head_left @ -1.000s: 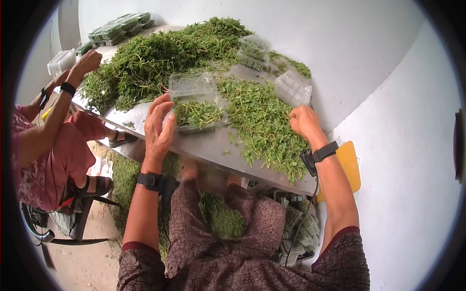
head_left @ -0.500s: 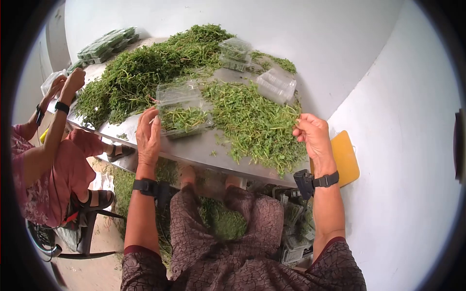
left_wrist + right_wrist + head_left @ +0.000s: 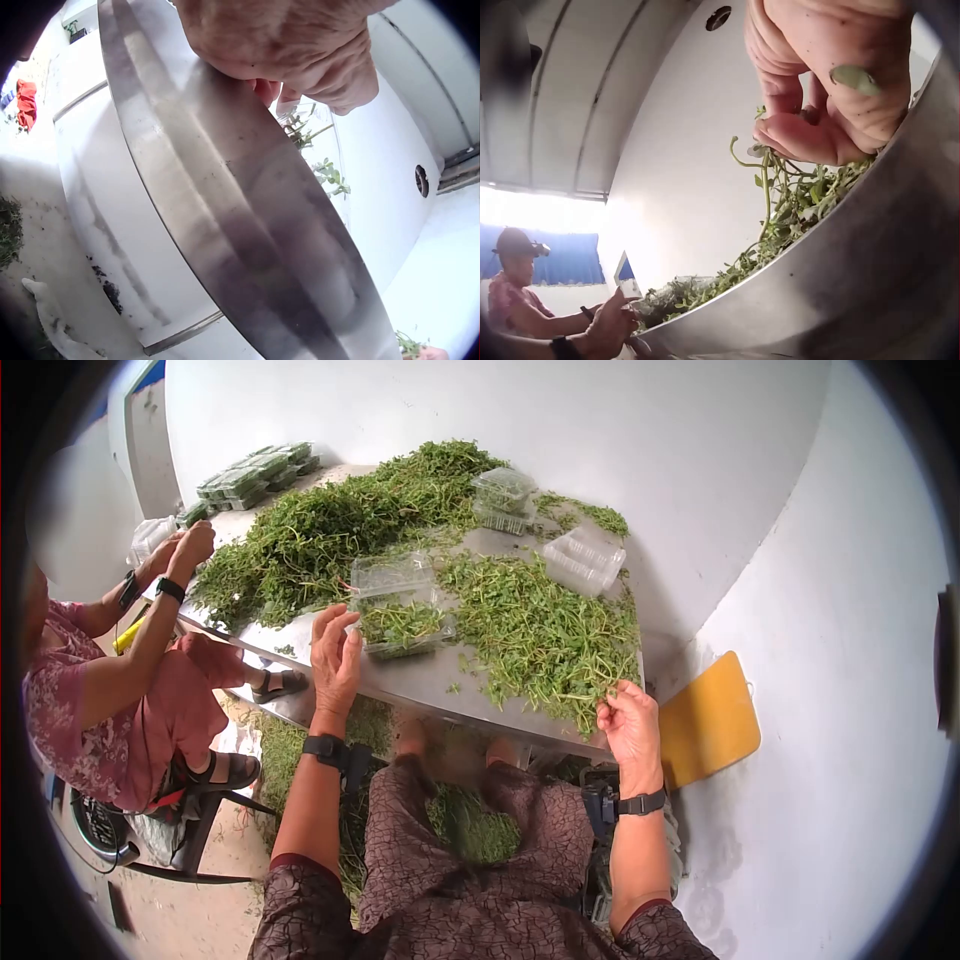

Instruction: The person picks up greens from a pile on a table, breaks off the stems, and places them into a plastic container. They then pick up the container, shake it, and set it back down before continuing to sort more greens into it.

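Observation:
My left hand (image 3: 335, 660) is at the table's front edge, fingers loosely extended beside a clear open container (image 3: 395, 647) partly filled with green sprigs. In the left wrist view, the hand (image 3: 292, 52) covers part of the metal table edge (image 3: 225, 180). At the near right end of a spread of leafy greens (image 3: 540, 630), my right hand (image 3: 630, 730) has its thumb and fingers bent together. The right wrist view shows that hand (image 3: 832, 82) pinching thin green stems (image 3: 766, 195) at the table edge, a loose leaf stuck on its skin.
A taller heap of greens (image 3: 330, 530) lies behind. Clear containers (image 3: 583, 563) stand at the back right, filled packs (image 3: 255, 475) at the back left. Another person (image 3: 110, 690) sits at left. A yellow board (image 3: 712, 720) leans near the right wall.
My right hand has come down from beside the clear containers to the near right edge of the greens. The left hand stays beside the open container. The head view has shifted.

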Available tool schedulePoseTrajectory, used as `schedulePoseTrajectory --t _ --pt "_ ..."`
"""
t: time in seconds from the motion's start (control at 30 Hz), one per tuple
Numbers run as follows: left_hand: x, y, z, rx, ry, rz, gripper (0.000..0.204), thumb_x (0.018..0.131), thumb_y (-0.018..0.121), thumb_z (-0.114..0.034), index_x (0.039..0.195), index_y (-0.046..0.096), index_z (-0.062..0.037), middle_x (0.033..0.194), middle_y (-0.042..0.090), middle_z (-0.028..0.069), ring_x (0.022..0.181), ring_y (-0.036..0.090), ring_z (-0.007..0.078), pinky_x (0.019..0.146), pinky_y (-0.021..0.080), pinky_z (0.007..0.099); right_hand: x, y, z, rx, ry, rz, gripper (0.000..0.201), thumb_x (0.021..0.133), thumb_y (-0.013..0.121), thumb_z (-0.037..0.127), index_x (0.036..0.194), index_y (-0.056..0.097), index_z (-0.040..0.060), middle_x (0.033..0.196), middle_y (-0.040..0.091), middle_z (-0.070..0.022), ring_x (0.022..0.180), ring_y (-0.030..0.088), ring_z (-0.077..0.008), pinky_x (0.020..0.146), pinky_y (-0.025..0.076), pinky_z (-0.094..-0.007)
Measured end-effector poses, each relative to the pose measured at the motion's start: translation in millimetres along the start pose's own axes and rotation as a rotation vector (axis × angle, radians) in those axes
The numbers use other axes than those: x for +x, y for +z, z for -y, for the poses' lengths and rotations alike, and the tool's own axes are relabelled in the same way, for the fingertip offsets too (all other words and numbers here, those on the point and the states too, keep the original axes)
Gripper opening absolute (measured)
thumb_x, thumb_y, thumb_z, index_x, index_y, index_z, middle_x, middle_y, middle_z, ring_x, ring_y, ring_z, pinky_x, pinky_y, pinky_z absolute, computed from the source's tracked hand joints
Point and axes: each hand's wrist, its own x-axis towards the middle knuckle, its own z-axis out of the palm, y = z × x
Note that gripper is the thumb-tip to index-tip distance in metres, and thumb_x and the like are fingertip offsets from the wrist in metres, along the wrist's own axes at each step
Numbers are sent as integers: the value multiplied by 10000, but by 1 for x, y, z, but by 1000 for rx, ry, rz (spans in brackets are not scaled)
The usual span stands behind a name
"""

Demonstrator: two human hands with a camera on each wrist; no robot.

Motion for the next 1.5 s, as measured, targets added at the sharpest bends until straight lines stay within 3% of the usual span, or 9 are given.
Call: schedulePoseTrajectory --t 0.5,0.67,0.9,0.93,1.07,1.2,1.33,1.4,1.5 --pt "-14 -12 -25 -113 -85 181 288 809 623 -113 1093 623 -65 1253 477 66 711 496 73 636 431 231 -12 -6 -12 -215 -133 74 92 874 570 50 923 615 -14 674 599 -39 542 554 -95 477 431 -212" --pt "-11 -9 -41 -89 26 242 180 766 613 -49 946 625 -34 1104 589 98 786 565 162 686 469 276 -13 -7 -12 -225 -107 66 101 867 585 73 930 613 -1 657 593 -35 531 544 -96 475 422 -206" --pt "-11 -14 -58 -172 32 338 206 763 588 -105 951 629 -34 1114 596 104 899 567 204 781 455 321 -14 -3 -13 -279 -166 43 109 863 589 74 933 613 -7 641 592 -40 514 534 -95 475 424 -208" --pt "-11 -15 -54 -137 77 369 284 797 573 -171 1043 612 -34 1177 567 103 875 560 191 778 453 321 -14 -3 -13 -268 -168 44 108 867 579 61 928 624 -16 641 601 -42 506 533 -82 472 425 -194" --pt "-13 -8 -48 -202 22 218 416 853 532 -215 1210 523 -2 1266 505 133 814 568 168 793 455 304 -16 -1 -12 -278 -157 30 106 868 569 49 911 634 -23 635 609 -40 498 534 -67 469 423 -176" --pt "-10 -4 -41 -199 -115 102 366 972 385 -255 1228 526 -34 1267 487 78 855 535 131 785 447 293 -17 1 -12 -325 -156 15 102 860 581 63 912 619 -16 631 588 -37 508 536 -85 469 418 -197" --pt "-8 7 -29 -281 -189 74 354 985 354 -237 1215 528 -32 1232 502 74 802 521 126 762 444 287 -17 1 -11 -353 -157 15 103 860 579 58 927 607 -16 649 579 -36 520 539 -101 475 419 -213" --pt "-8 7 -32 -158 -230 149 327 957 389 -218 1184 523 -23 1232 514 148 863 592 243 820 462 335 -16 2 -9 -278 -164 5 98 859 578 50 919 613 -19 645 589 -39 517 544 -96 474 422 -206" --pt "-11 9 -26 -60 -152 137 318 951 382 -210 1173 522 -30 1212 520 170 920 587 312 844 451 357 -16 9 -3 -153 -162 -28 85 857 576 37 910 612 -21 670 595 -41 533 553 -102 483 431 -210"
